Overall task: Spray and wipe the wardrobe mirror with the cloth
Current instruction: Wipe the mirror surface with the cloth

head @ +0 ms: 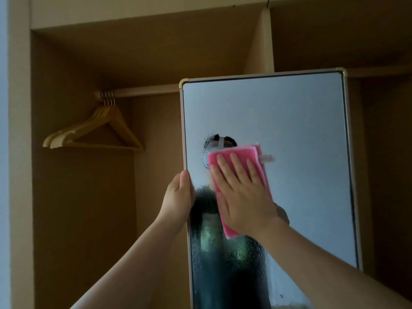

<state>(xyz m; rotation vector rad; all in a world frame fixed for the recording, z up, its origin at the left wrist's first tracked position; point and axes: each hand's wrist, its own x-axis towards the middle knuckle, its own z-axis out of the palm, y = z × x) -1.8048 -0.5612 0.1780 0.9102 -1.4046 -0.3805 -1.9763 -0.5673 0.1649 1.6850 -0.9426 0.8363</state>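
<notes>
I see the left hand (178,197) gripping the left edge of the mirror (289,130), thumb on the front of the frame and the other fingers hidden behind it. The right hand (243,192) is flat with fingers straight and spread, pressing the pink cloth (243,152) against the glass near that left edge. Spray droplets cover the glass below and left of the cloth — wooden hangers (93,130) hang on the wardrobe rail (138,91) left of the mirror.
</notes>
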